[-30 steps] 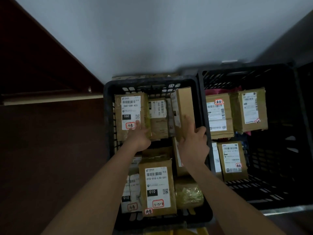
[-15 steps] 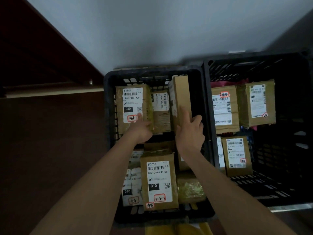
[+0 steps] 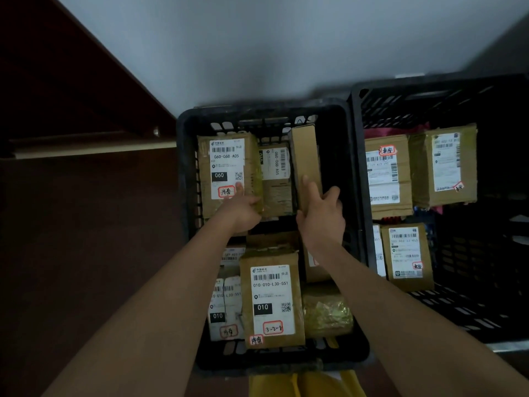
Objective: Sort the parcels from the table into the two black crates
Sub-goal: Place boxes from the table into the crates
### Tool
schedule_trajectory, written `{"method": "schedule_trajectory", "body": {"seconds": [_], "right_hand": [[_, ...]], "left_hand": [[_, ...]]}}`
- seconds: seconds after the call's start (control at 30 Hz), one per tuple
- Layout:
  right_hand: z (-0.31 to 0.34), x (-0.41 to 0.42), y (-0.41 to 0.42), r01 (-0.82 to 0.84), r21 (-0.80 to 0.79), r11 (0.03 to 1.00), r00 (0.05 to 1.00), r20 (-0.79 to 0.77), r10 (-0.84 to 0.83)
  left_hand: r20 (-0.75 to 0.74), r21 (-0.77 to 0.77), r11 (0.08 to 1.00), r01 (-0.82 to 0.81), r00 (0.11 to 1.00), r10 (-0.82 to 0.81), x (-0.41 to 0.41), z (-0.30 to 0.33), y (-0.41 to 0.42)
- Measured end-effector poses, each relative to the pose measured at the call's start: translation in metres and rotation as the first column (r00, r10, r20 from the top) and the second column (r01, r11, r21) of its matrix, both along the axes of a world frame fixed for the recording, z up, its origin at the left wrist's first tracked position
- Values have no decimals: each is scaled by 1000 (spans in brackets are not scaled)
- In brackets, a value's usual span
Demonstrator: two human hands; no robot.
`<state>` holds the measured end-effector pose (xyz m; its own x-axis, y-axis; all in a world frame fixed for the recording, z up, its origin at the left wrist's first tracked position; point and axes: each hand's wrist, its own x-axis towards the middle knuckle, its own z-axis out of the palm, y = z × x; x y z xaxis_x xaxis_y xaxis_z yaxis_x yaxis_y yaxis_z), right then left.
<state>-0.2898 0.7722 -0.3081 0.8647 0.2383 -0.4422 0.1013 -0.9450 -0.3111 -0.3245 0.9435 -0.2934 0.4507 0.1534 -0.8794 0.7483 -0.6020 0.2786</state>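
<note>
**Two parcels held at the far end of the left crate: what may slip**

In the left black crate (image 3: 187,179) the left hand (image 3: 240,209) rests on the lower edge of the parcel marked 060 (image 3: 226,170), the thumb on its label and the other fingers curled at its corner, so this grip is closed on that parcel. The parcel lies flat against the far wall. If the hand lets go too early, I think it can slide down onto the 010 parcel (image 3: 272,299) in the near half.

Just beside it lies a second 060 parcel (image 3: 276,179), which neither hand holds. To its right, the right hand (image 3: 320,213) grips a narrow brown box (image 3: 305,156) that stands on its edge, fingers around its lower part. This one looks the least stable: standing so, it can fall sideways onto its neighbour or into the dark gap at the crate's right wall.

The right black crate (image 3: 357,156) already holds several parcels; a wrongly read label would send a parcel to the wrong side.
</note>
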Motion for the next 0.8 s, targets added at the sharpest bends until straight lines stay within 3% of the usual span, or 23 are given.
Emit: {"method": "schedule_trajectory", "body": {"seconds": [0.5,0.7,0.8], "right_hand": [[8,19,1,14,-28,1000,997,-70,-15],[32,-1,-1,77,43,996,995,55,-79],[44,-12,-9,172,174,970,979,77,-187]], "left_hand": [[-16,5,1000,11,1000,-11,4,0,1],[-12,-1,1000,5,1000,-5,3,1,0],[0,-6,1000,14,1000,-14,-1,3,3]]}}
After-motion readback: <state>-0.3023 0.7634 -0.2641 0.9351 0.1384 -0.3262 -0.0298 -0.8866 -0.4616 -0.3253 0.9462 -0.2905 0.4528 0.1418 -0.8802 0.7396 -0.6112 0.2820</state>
